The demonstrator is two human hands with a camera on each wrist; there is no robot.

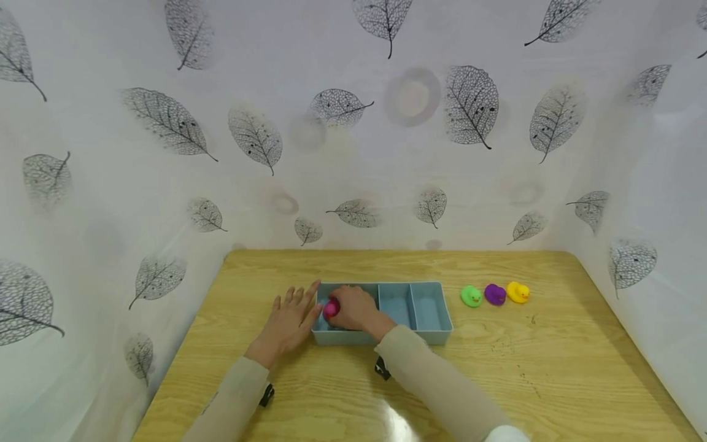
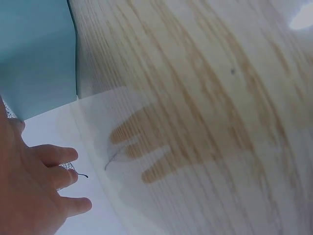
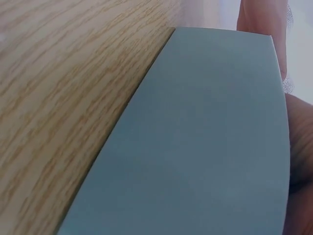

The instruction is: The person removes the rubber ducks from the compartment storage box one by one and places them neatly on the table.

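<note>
A grey-blue divided box stands on the table, with its front wall filling much of the right wrist view. My right hand reaches into the leftmost, widest compartment and holds a rounded pink toy. The hand covers part of the toy, so its full shape is hidden. At the box's left end is my left hand, its fingers spread and its thumb and index finger by the rim. The left wrist view shows that hand beside the box's side, holding nothing.
Right of the box, a green rubber duck, a purple rubber duck and a yellow rubber duck sit in a row on the wooden table. A leaf-patterned white sheet hangs behind and along both sides.
</note>
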